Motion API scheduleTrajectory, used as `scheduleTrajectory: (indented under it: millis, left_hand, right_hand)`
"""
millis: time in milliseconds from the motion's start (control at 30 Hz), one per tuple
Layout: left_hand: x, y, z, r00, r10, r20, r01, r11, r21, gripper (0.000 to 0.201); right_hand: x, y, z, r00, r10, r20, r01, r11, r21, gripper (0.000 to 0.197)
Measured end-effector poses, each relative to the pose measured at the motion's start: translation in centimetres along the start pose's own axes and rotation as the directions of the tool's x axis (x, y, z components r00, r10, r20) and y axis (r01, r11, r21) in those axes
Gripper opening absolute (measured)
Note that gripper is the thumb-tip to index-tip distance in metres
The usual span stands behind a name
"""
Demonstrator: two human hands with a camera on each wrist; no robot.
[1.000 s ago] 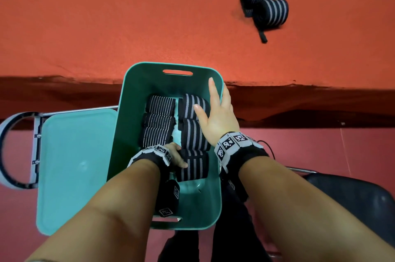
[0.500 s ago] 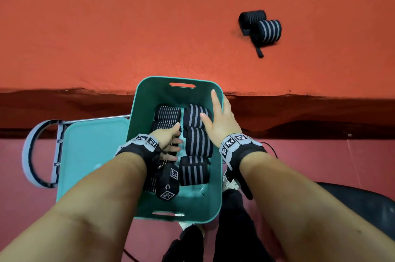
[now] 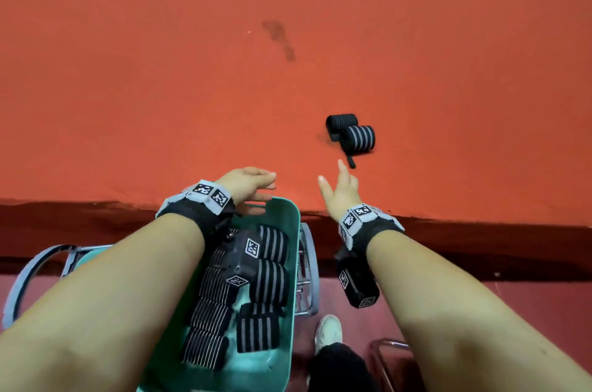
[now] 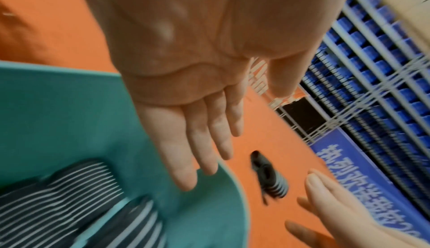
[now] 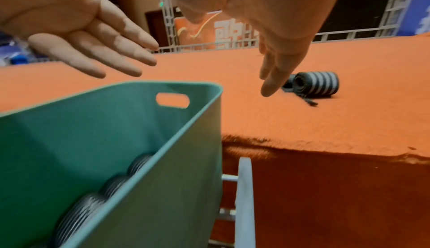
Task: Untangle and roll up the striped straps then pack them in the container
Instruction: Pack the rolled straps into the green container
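Note:
A teal container (image 3: 293,231) sits below the orange platform's edge, holding several rolled black straps with grey stripes (image 3: 272,279). Two more rolled straps (image 3: 352,134) lie together on the orange platform (image 3: 192,87), one with a loose tail end. My left hand (image 3: 253,183) hovers over the container's far rim, fingers straight and holding nothing. My right hand (image 3: 339,186) reaches over the platform edge with fingers spread, a short way from the two rolls and not touching them. In the right wrist view the rolls (image 5: 314,84) lie just beyond my fingertips (image 5: 267,90).
The container rests on a metal-framed seat (image 3: 307,279), with a grey curved frame (image 3: 28,276) at the left. A white shoe (image 3: 328,330) stands on the red floor below. Railings and blue seating (image 4: 372,68) lie beyond the platform.
Both hands have come up out of the container and moved forward over the platform edge. The right hand now stretches toward the two rolls; the view has tilted upward.

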State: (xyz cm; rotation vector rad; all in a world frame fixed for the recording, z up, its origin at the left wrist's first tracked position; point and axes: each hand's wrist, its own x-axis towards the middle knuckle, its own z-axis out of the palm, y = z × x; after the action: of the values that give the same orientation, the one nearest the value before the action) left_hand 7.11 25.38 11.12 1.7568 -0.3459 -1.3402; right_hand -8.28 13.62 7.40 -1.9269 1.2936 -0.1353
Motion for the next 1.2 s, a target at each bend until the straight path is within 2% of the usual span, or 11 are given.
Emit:
scheduleTrajectory:
  millis: [67, 267, 433, 567, 867, 967, 1100, 1200]
  left_hand:
    - [1.2, 1.6, 1.1, 0.999, 0.031, 0.019, -0.032, 0.999, 0.024, 0.009]
    - [8.0, 5.9, 4.9, 0.999, 0.038, 0.031, -0.037, 0.999, -0.032, 0.010]
    - [15.0, 9.2, 8.2, 0.999, 0.011, -0.031, -0.013, 0.998, -0.063, 0.017]
    - [19.1, 9.9, 9.6, 0.995, -0.069, -0.067, 0.061, 0.992, -0.110, 0.008]
    - [23.1, 10.9, 10.4, 0.976, -0.160, -0.145, 0.143, 0.982, -0.124, 0.008]
    - [23.5, 11.0, 10.6, 0.972, -0.181, -0.151, 0.163, 0.979, -0.124, 0.008]
    - [23.3, 10.8, 10.6, 0.966, -0.201, -0.163, 0.181, 0.975, -0.127, 0.008]
    - [22.8, 10.5, 10.4, 0.965, -0.199, -0.171, 0.185, 0.978, -0.094, 0.007]
  right_hand:
    - [2.3, 0.3, -2.3, 0.999, 0.051, -0.015, -0.051, 0.998, 0.036, 0.063]
    - [12.5, 2.7, -6.6, 0.986, 0.163, -0.026, -0.161, 0.984, 0.072, 0.061]
    - [22.3, 4.9, -9.0, 0.947, 0.320, -0.002, -0.318, 0.943, 0.100, 0.067]
    - [27.7, 6.1, -9.6, 0.912, 0.403, 0.069, -0.407, 0.912, 0.052, 0.067]
    - [32.3, 7.5, -9.0, 0.868, 0.392, 0.307, -0.433, 0.898, 0.077, 0.073]
    - [32.8, 7.4, -9.8, 0.816, 0.417, 0.401, -0.486, 0.870, 0.084, 0.085]
    - [32.4, 7.4, -9.8, 0.755, 0.411, 0.511, -0.506, 0.861, 0.056, 0.075]
    - [31.7, 7.8, -9.2, 0.771, 0.371, 0.518, -0.512, 0.844, 0.158, 0.079]
